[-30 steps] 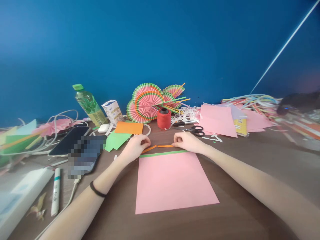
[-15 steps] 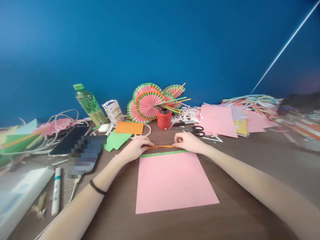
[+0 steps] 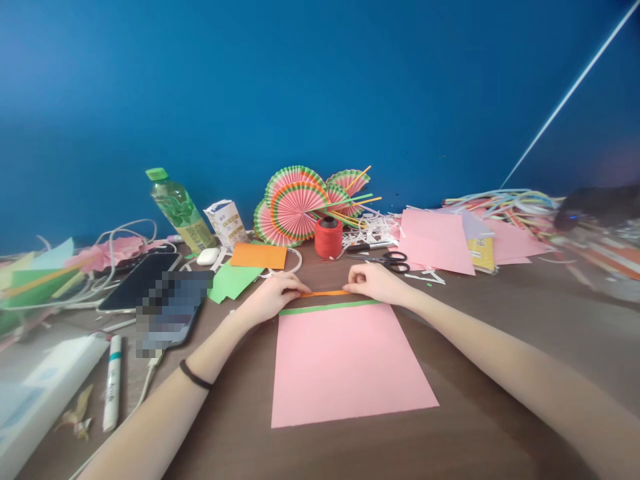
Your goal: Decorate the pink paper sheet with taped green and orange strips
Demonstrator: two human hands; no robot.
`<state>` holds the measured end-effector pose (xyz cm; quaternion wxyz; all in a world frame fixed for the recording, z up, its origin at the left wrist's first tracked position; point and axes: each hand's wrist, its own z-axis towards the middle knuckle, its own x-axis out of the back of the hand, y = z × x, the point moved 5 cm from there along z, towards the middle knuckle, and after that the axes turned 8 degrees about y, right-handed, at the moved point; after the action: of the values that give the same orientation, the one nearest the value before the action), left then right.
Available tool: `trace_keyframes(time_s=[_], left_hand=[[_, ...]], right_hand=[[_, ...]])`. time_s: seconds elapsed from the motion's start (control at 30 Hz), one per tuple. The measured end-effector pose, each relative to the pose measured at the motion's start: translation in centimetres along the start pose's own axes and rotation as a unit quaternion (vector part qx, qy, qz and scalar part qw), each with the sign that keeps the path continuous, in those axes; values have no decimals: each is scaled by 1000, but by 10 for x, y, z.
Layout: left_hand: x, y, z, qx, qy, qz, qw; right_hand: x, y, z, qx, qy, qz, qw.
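Observation:
A narrow orange paper strip stretches between my two hands, just beyond a pink sheet of paper. My left hand pinches its left part, and my right hand pinches the right part. Near the middle the strip looks like two pieces meeting end to end; whether they overlap I cannot tell. Along the pink sheet's far edge runs a green paper strip, close under both hands. The sheet lies flat on the dark table.
Behind my hands stand a red thread spool and pleated paper fans. Black-handled scissors lie right of the spool. Left are orange paper, green paper, phones, a marker and a bottle. Pink sheets lie right.
The small gap between the two orange strip pieces has closed, the right piece having shifted slightly left. Both hands have barely moved; the pink sheet stays in place.

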<state>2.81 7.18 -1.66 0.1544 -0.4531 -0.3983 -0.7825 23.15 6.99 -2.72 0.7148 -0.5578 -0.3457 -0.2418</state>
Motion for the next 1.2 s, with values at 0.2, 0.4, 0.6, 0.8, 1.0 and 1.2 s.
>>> trace_keyframes(time_s=[0.2,0.4,0.6,0.8,1.0,1.2], left_hand=[[8,-4,0,78,31,-74,994],[19,-13,0,139,65,-97,983],[18,-17,-1,146,56,-104,982],[17,-17,-1,130,59,-62,988],[16,-19,0,95,66,27,993],[15,-20,-1,102,62,32,992]], right_hand=[[6,4,4,-1,3,58,998],[8,9,6,-21,-14,122,992],[7,10,5,-8,-41,98,994],[12,6,7,47,9,43,998],[7,6,7,128,11,-15,992],[4,7,8,142,6,-21,990]])
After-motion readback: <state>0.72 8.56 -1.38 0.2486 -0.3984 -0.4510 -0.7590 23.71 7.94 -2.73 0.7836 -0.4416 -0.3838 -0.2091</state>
